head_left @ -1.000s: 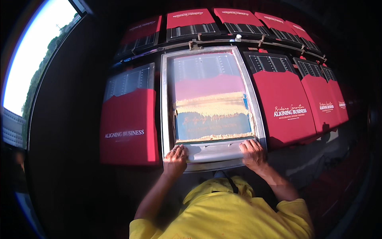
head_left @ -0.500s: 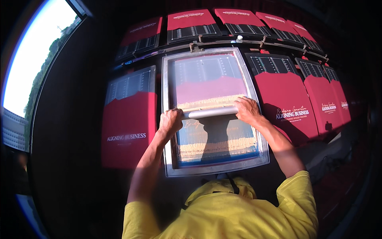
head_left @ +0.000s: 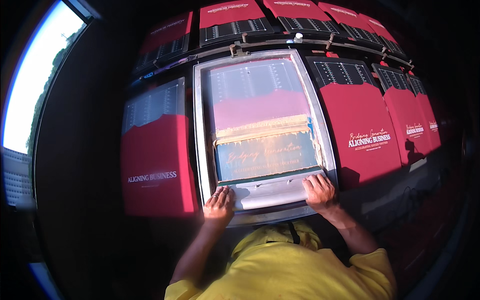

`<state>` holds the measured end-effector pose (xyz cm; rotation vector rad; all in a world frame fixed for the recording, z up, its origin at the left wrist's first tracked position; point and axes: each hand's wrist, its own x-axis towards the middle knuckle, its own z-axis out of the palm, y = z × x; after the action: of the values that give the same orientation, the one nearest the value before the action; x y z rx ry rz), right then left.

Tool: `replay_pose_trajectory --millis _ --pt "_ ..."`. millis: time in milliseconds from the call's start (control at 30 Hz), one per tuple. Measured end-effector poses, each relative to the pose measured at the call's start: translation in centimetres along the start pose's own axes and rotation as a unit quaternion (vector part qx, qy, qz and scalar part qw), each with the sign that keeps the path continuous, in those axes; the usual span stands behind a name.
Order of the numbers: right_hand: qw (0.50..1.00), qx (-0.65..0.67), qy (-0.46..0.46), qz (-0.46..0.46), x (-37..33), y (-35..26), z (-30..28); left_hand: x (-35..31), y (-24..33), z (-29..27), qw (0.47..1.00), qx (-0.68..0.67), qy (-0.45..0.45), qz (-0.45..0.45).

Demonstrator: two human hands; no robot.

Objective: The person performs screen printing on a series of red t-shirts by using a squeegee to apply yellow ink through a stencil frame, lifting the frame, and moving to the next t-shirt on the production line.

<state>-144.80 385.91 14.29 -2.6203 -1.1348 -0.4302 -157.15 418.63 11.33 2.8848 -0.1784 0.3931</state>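
Note:
Both hands grip a wide pale squeegee (head_left: 272, 191) at the near end of a metal-framed printing screen (head_left: 196, 120). My left hand (head_left: 219, 205) is closed over its left end, and my right hand (head_left: 320, 192) curls over the right end. The squeegee leans back, its broad face up and its dark blade edge against the mesh. Lettering shows through the mesh just beyond the blade. Farther off, a thick band of cream-gold ink (head_left: 265, 129) lies across the screen. Red fabric on a dark board appears faintly under the mesh's far half.
A dark board with a printed red garment (head_left: 157, 165) stands left of the screen. Another red garment (head_left: 357, 120) lies at right, with more beyond it. A far row of boards carries red garments (head_left: 230, 15). A metal bar (head_left: 210, 52) with clamps runs between the rows.
Both hands have drawn the squeegee from mid-screen toward me, to the near end. It has tipped back, showing its broad face. Lettering on the mesh behind it is now uncovered.

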Motion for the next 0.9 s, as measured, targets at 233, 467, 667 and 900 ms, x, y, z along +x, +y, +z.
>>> replay_pose_trajectory --millis 233,467,667,900 --pt "0.998 0.001 -0.057 0.017 8.0 4.6 3.4 10.1 -4.9 0.2 0.999 0.013 -0.028 0.013" --pt "0.997 0.038 -0.068 0.021 13.0 8.3 4.0 16.1 -7.2 -1.1 0.99 0.01 -0.137 -0.035" --pt "0.999 0.023 -0.031 -0.001 6.4 4.0 -0.2 9.0 -2.3 -4.7 0.998 -0.035 -0.049 -0.017" --pt "0.997 -0.006 0.071 -0.027 -4.4 -2.7 -1.3 -4.1 2.0 -1.2 1.0 -0.013 -0.023 -0.012"
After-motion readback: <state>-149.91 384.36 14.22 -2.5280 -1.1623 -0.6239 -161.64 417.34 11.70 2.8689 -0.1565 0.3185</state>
